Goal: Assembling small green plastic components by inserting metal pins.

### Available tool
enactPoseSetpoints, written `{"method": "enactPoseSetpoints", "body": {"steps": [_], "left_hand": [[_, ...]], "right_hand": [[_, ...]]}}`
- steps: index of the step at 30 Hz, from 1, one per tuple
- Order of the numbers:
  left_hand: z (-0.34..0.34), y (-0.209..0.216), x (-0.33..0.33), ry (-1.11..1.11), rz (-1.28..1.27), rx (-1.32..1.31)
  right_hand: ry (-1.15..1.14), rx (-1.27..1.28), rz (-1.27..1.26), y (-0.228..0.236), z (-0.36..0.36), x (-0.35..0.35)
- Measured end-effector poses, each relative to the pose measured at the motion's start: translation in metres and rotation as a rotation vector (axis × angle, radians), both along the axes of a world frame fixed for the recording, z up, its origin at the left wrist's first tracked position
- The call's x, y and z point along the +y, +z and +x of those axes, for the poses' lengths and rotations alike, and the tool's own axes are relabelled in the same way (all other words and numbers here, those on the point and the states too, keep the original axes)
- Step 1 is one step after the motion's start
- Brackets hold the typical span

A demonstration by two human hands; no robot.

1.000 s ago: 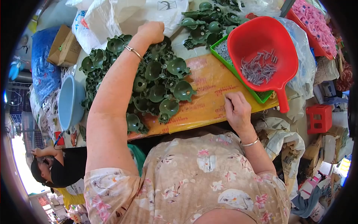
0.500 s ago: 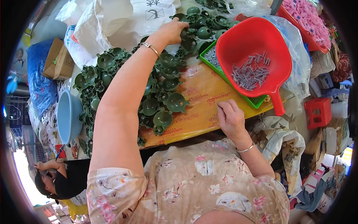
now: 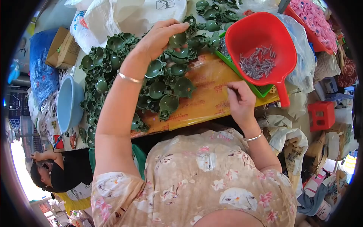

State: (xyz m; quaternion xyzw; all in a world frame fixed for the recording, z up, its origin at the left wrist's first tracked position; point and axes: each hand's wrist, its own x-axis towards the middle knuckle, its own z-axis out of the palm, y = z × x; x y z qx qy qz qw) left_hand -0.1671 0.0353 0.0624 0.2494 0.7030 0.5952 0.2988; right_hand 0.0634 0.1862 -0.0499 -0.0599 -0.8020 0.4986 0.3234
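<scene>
Dark green plastic parts with round, cup-like bowls point(image 3: 156, 90) lie heaped over the left and middle of the table. Above the heap, my left hand point(image 3: 160, 38) is closed around one such green part point(image 3: 177, 40); its fingers partly hide it. My right hand point(image 3: 242, 101) hovers over the table's near edge, thumb and fingers curled in a pinch. What it holds, if anything, is too small to make out. Beyond my right hand, a red scoop point(image 3: 236, 32) containing small metal springs point(image 3: 259, 63) rests on a green tray point(image 3: 266, 90).
Yellow printed film covers the table point(image 3: 208, 81). A blue basin point(image 3: 70, 108) and cardboard box point(image 3: 63, 49) stand at the left. White sacks point(image 3: 102, 19) lie at the back. A red basin of pink pieces point(image 3: 312, 24) is far right; another person point(image 3: 64, 172) is lower left.
My left hand has drawn back toward me and left from the far green parts, now with one in its grip. My right hand has moved slightly away from my body and right.
</scene>
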Motion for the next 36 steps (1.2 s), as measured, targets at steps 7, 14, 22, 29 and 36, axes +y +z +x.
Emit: {"method": "enactPoseSetpoints", "body": {"steps": [7,14,22,29,36], "left_hand": [[0.101,-0.031,-0.024,0.099,0.304,-0.416],[0.136,-0.049,-0.027,0.068,0.256,-0.227],[0.144,-0.056,-0.023,0.052,0.162,0.053],[0.147,-0.060,-0.019,0.054,0.066,0.447],[0.155,-0.063,-0.021,0.023,0.069,0.317]], "right_hand": [[0.167,0.090,-0.191,0.051,-0.014,-0.012],[0.025,0.174,0.262,0.046,-0.023,-0.021],[-0.004,0.133,0.410,0.035,-0.016,-0.024],[0.017,0.054,0.073,0.028,-0.017,-0.029],[0.100,0.082,0.035,0.027,-0.013,-0.019]]}}
